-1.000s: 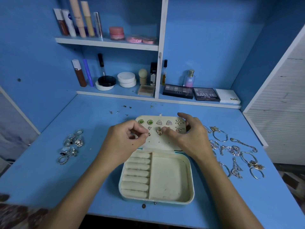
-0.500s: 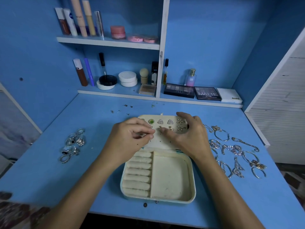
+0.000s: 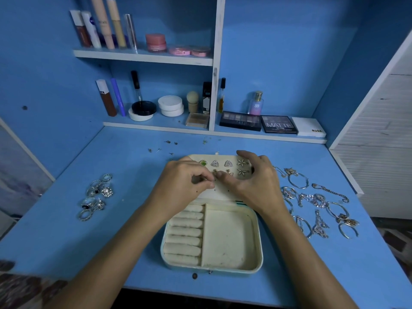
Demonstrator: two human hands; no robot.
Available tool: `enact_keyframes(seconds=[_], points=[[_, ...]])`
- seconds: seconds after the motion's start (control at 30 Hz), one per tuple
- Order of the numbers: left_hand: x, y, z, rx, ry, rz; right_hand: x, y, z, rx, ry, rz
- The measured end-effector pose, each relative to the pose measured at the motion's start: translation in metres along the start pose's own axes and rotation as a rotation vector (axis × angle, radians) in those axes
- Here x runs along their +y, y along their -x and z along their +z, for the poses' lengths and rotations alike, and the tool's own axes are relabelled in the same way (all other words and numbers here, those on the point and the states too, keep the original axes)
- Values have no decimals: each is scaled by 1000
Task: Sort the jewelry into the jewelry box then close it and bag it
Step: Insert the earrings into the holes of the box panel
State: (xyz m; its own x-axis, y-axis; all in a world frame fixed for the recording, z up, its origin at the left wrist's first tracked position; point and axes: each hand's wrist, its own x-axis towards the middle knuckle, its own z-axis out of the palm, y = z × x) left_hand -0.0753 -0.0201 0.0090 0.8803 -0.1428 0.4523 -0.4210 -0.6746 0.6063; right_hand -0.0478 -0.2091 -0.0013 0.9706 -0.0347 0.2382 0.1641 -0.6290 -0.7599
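Note:
An open cream jewelry box (image 3: pixel 259 241) lies on the blue desk, its ring rolls and tray compartment empty. Several earrings (image 3: pixel 228 163) are pinned in two rows on its raised lid panel (image 3: pixel 223 191). My left hand (image 3: pixel 182 186) has its fingertips pinched on a small earring part at the panel's left side; the part is too small to make out. My right hand (image 3: pixel 256 184) grips the lid, thumb on the far edge, with its fingertips beside a gold stud (image 3: pixel 215 171).
A cluster of silver rings (image 3: pixel 97 195) lies left of the box. Bracelets and chains (image 3: pixel 316 204) are spread to the right. Several loose studs (image 3: pixel 165 146) sit behind the box. Cosmetics fill the shelves (image 3: pixel 142 56) at the back. The desk's front edge is close.
Both hands stayed at the lid panel. My left hand slid slightly right and now covers the leftmost green earring. The butterfly earring sits lower right of my right fingertips.

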Motion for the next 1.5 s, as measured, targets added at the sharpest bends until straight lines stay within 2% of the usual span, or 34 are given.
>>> enact_keyframes(seconds=[0.23, 0.5, 0.67, 0.8, 0.93, 1.07, 1.2, 1.5], points=[[-3, -3, 1, -45, 22, -31, 1, 0, 0, 3, 6, -4], [-10, -4, 5, -62, -50, 79, 0, -1, 0, 9, 18, -1], [-13, -4, 2, 49, -69, 92, 0, 0, 0, 11, 5, 5], [-13, -6, -5, 103, -81, -26, 0, 0, 1, 13, 10, -4], [-11, -10, -8, -95, -131, -281, 1, 0, 1, 19, 14, -13], [-15, -13, -5, -213, 5, -443, 1, 1, 1, 16, 12, -8], [-10, -11, -2, -207, -20, -454, 2, 0, 1, 11, 5, -6], [-6, -10, 0, -173, 87, -488, 3, -3, -2, -10, -46, 22]])
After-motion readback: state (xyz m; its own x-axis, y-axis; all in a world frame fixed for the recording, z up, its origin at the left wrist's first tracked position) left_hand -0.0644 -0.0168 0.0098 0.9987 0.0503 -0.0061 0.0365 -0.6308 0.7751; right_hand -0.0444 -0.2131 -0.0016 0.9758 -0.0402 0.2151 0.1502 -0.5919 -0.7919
